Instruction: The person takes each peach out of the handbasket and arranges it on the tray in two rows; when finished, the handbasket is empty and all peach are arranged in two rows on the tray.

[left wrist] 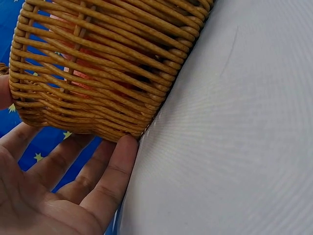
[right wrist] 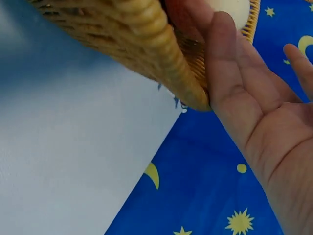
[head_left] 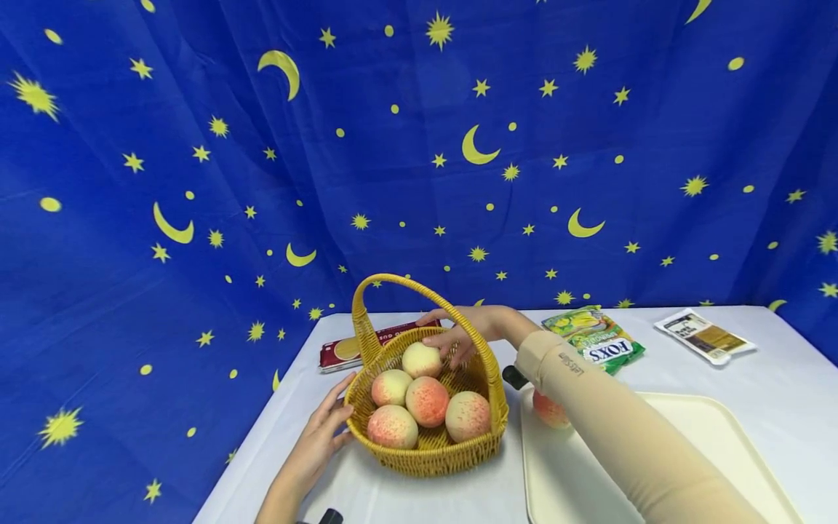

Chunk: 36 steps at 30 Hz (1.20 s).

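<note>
We've got our left hand (head_left: 321, 437) spread flat against the wicker basket (head_left: 425, 455) and right hand (head_left: 461, 336) fingers loosely open on its rearmost peach (head_left: 422, 359), probably light and dentable, so cup it gently.

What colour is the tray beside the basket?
The tray is plain cream, clearest in the head view.

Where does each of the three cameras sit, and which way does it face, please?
Head: worn high, looking forward and down at the wicker basket of peaches on the white table; both hands and forearms show.
Left wrist: low beside the basket's wall, facing it; the left hand lies open, fingertips touching the weave.
Right wrist: under the basket's handle, facing the far rim; the right hand reaches in, fingers straight.
All three views share the basket and table.
</note>
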### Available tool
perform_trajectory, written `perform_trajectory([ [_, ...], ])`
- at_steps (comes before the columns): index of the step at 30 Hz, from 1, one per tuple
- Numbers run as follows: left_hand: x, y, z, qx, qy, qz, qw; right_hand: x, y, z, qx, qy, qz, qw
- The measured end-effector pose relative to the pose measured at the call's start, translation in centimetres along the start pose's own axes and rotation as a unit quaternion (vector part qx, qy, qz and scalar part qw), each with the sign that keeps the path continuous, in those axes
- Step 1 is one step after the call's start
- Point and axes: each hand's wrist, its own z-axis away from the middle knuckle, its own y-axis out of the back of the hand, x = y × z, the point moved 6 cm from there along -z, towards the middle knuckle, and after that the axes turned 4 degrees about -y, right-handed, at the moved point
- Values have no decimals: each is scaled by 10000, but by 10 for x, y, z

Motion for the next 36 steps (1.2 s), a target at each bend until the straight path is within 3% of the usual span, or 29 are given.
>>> perform_trajectory([
  [15, -1, 1, 0, -76, 56, -12, 10000, 7, -20, -11, -134, -1036, -152, 9944],
  [36, -2, 2, -1, -91, 4, -37, 10000, -2, -20, -20, -205, -1254, 84, 9919],
])
